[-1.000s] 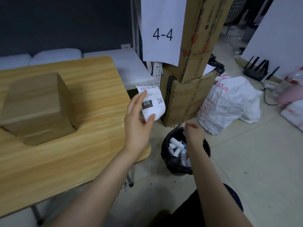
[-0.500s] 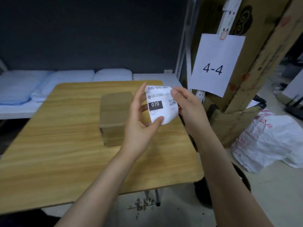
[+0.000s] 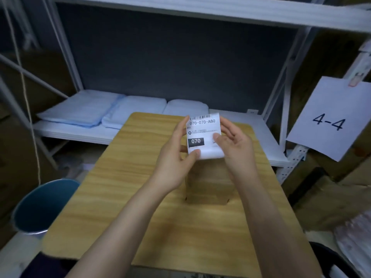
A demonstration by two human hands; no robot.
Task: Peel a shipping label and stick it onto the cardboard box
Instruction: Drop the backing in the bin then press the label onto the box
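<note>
Both hands now centred over table w/ label squared up; 0.5 s ago it sat further right, curled.

L→R: left hand (image 3: 176,157) pinches shipping label (image 3: 204,137) at its left edge, thumb on lower corner; right hand (image 3: 234,145) grips right edge, thumb on print. Label: thin white paper, slightly bowed, long axis vertical, print facing camera. Cardboard box (image 3: 208,189), matte brown, plain, sits directly below/behind hands on wood-grain table (image 3: 120,197). Both hands approx. equally near; next move judged downward onto box top.
</note>
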